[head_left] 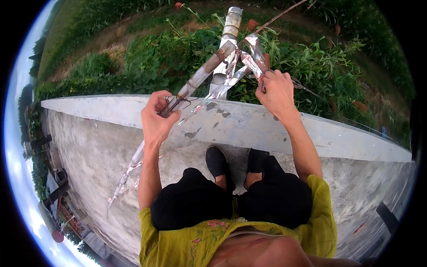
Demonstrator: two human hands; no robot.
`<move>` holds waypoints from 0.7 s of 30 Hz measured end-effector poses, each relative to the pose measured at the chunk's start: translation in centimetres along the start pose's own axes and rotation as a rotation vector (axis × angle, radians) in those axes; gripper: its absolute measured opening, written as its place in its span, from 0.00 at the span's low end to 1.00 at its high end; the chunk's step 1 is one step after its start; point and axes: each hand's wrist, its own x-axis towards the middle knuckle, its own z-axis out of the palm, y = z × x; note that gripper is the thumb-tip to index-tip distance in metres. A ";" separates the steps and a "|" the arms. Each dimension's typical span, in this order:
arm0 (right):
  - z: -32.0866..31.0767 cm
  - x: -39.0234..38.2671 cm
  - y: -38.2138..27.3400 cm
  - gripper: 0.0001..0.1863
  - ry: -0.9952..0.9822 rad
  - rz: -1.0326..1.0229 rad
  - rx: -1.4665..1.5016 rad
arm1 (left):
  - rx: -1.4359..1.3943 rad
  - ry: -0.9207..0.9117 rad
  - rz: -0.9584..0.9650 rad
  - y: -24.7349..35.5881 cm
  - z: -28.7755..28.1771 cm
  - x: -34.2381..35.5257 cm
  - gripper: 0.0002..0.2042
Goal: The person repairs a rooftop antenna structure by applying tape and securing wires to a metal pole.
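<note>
Holding the slanted pole by its lower end, left hand curled round it. Right hand is well apart, fingers pinched on a silvery strip. Pole's angled above the pale ledge.

pole: rough, matt | strip: glossy, foil-like | ledge: matt concrete

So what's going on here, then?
A person stands at a low wall, with plants beyond it. The left hand grips a slanting pole; the right hand, fingers curled, holds a silver strip near the pole's upper end. An upright post shows behind the pole.
</note>
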 end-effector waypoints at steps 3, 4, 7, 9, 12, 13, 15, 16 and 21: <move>-0.8 -2.2 0.5 0.07 -0.179 0.016 0.049 | -0.001 -0.002 -0.041 0.1 -0.2 0.4 0.21; -1.4 -2.3 0.5 0.09 -0.281 0.147 0.082 | -0.016 0.002 -0.054 0.1 -0.2 0.5 0.21; -2.8 -3.1 2.3 0.09 -0.401 0.395 0.081 | -0.027 0.015 -0.067 -0.3 -0.2 0.9 0.21; -3.8 -3.9 3.9 0.09 -0.380 0.392 -0.006 | -0.026 0.016 -0.042 -0.5 -0.3 1.2 0.21; -4.2 -4.3 4.3 0.15 -0.138 0.267 0.073 | -0.012 0.015 -0.012 -0.5 -0.5 1.2 0.21; -4.8 -3.2 2.6 0.12 0.055 0.278 0.137 | -0.007 0.014 -0.021 -0.5 -0.5 1.2 0.21; -5.3 -1.0 0.3 0.12 0.273 0.224 0.281 | -0.012 0.004 -0.030 -0.5 -0.5 1.0 0.21; -5.4 0.2 -1.1 0.13 0.251 0.221 0.396 | -0.022 -0.003 -0.029 -0.7 -0.3 0.9 0.21; -3.9 4.5 -3.3 0.22 -0.007 0.226 0.416 | -0.056 -0.017 -0.033 -0.3 0.0 0.5 0.20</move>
